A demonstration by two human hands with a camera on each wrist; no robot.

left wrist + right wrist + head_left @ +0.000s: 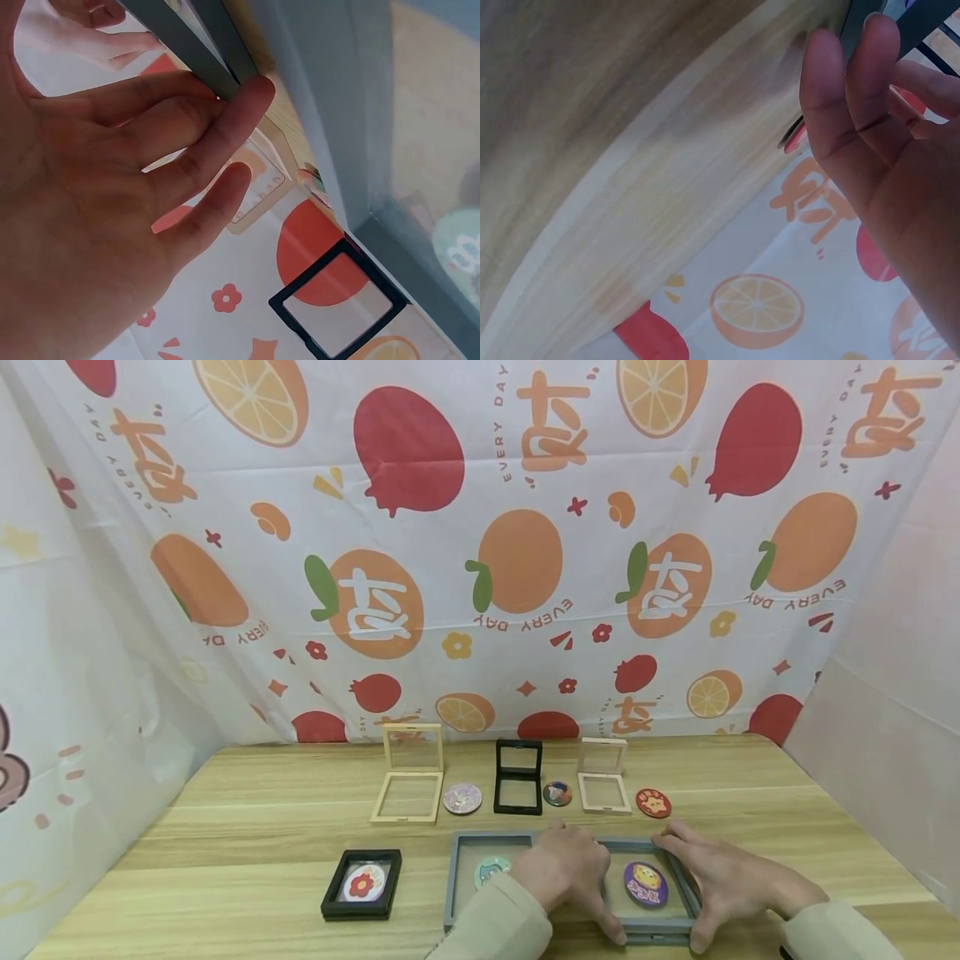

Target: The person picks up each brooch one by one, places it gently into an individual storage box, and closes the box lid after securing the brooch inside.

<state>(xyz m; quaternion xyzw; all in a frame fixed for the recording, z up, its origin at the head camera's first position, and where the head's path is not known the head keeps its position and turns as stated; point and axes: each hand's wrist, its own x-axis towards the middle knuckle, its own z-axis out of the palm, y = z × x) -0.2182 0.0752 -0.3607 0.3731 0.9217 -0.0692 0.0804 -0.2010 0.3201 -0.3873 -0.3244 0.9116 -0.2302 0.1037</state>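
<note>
A grey display frame (660, 931) with a purple round badge (645, 885) in its clear window lies between my hands. My left hand (562, 868) holds its left side, thumb at the near edge. My right hand (738, 877) spans its right side, thumb at the near corner and fingertips at the far corner. Two grey bars show slightly apart along that side. Left of it, another grey frame section (452, 881) contains a green round badge (491, 870), partly hidden by my left hand and sleeve. In the left wrist view, fingers (251, 97) reach the grey edge.
A black frame (327, 906) with a flower badge lies at left. Behind stand three open frames, yellow (378, 810), black (517, 808) and pale pink (611, 808), beside a lilac badge (462, 798), a dark badge (557, 792) and a red badge (653, 803). A fruit-print cloth (450, 677) hangs behind.
</note>
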